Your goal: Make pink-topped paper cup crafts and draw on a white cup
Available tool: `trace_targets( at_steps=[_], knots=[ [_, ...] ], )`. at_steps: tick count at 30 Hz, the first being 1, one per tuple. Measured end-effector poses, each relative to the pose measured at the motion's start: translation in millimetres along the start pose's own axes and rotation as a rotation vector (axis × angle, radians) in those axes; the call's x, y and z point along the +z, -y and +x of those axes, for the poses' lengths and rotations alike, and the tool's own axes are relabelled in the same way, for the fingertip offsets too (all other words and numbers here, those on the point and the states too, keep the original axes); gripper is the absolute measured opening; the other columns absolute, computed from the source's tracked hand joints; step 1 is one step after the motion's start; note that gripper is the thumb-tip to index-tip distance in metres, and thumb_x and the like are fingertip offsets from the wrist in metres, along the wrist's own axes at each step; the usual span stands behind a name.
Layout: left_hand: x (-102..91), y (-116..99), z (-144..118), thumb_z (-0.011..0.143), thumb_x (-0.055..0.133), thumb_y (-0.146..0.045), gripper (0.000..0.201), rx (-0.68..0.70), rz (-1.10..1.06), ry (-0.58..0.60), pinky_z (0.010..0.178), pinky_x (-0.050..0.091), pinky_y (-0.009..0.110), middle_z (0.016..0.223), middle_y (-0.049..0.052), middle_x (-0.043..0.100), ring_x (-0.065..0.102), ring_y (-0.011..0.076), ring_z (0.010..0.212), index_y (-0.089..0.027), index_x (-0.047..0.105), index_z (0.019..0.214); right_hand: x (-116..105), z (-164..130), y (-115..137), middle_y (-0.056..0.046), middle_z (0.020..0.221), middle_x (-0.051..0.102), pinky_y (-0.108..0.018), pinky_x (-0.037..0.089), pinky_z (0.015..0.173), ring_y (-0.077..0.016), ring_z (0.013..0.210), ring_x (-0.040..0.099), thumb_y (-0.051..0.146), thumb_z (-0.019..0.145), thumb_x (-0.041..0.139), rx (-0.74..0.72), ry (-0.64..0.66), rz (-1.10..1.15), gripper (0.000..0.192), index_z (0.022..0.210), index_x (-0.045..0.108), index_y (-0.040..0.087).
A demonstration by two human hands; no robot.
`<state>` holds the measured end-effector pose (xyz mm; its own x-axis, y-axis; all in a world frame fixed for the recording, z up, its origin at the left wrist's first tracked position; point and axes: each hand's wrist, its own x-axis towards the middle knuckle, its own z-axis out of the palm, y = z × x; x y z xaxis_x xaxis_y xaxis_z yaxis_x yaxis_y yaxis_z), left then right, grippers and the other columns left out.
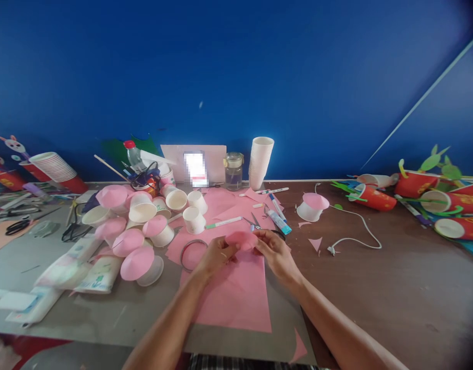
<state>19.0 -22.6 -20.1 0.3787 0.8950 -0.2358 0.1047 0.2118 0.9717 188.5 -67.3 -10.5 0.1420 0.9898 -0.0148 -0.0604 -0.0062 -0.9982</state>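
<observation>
Pink ppr (241, 240) btwn both hands (216, 255) (274, 254)

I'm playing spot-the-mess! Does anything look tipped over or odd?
Yes: on the right, a red cup lies on its side, though cups usually stand. Pink scraps lie loose on the brown table, like leftover cuttings.

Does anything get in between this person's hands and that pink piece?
Nothing visible does: the left hand and right hand hold the pink piece directly, from either side. The large pink sheet lies below, not between.
</observation>
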Motion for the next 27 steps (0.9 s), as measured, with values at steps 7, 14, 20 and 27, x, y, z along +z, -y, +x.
trace_targets(
  at_steps=[7,14,20,27],
  knots=[
    [0.3,-1,-1,0.069,0.069,-0.04,0.026,0.004,-0.031,0.048,0.053,0.035,0.024,0.052,-0.006,0.044,0.036,0.0078,0.048,-0.015,0.062,0.067,6,1,-6,0.004,0.054,0.038,-0.025,0.027,0.049,-0.0104,0.053,0.035,0.051,0.077,0.059,-0.054,0.042,-0.291,0.04,0.057,0.047,0.019],
    [-0.7,-1,-2,0.073,0.067,-0.042,0.033,0.019,-0.029,0.08,0.052,0.034,0.025,0.052,-0.005,0.041,0.033,0.0078,0.048,-0.017,0.052,0.058,7,1,-8,0.004,0.054,0.039,-0.025,0.028,0.048,-0.0098,0.051,0.034,0.044,0.08,0.054,-0.074,0.048,-0.27,0.034,0.058,0.046,0.019],
    [0.1,1,-1,0.073,0.067,-0.044,0.032,-0.006,0.026,0.046,0.051,0.031,0.023,0.052,-0.005,0.044,0.035,0.0076,0.048,-0.015,0.058,0.062,9,1,-14,0.005,0.053,0.039,-0.024,0.027,0.047,-0.0093,0.05,0.034,0.045,0.08,0.053,-0.059,0.027,-0.253,0.032,0.062,0.045,0.019],
    [1.8,2,1,0.07,0.07,-0.042,0.03,0.017,-0.03,0.053,0.053,0.037,0.023,0.052,-0.005,0.044,0.038,0.008,0.049,-0.015,0.06,0.063,11,0,-14,0.005,0.052,0.039,-0.024,0.026,0.045,-0.0091,0.047,0.033,0.048,0.08,0.053,-0.043,0.041,-0.271,0.034,0.062,0.044,0.02]
  ],
)
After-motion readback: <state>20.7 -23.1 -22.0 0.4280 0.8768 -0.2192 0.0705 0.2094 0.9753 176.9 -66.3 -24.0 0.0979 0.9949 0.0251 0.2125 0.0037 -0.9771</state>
